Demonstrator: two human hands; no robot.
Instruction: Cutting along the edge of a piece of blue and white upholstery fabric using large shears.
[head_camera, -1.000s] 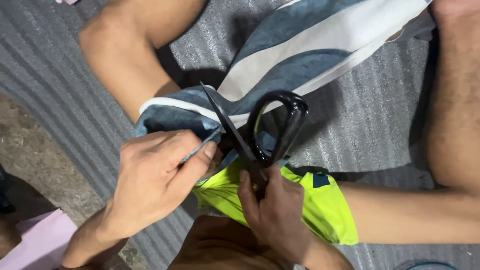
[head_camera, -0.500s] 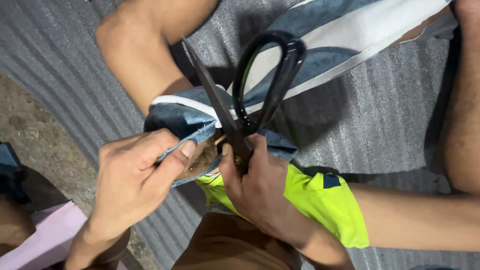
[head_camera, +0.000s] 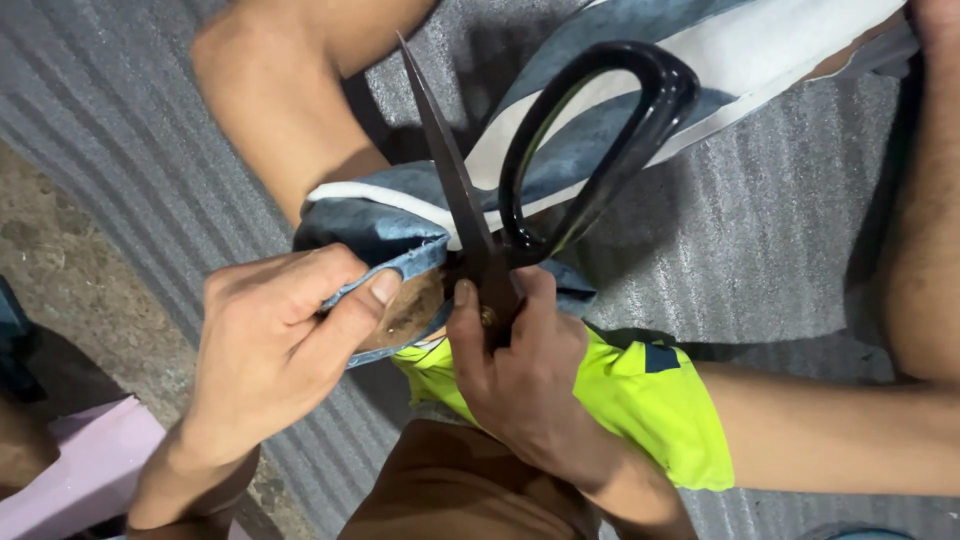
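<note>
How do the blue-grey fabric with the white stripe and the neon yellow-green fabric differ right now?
The blue-grey fabric with the white stripe stretches long towards the top; the neon yellow-green fabric is a smaller patch. The left hand pinches the blue-grey edge; the yellow-green lies beneath the right hand, which holds black scissors. Both rest on grey ribbed matting.

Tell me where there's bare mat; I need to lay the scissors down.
Free: the grey ribbed mat right of the scissors, between the blue-and-white cloth and the forearm below. Also upper left, beside the knee. Crowded: centre, where left hand and right hand meet.
</note>
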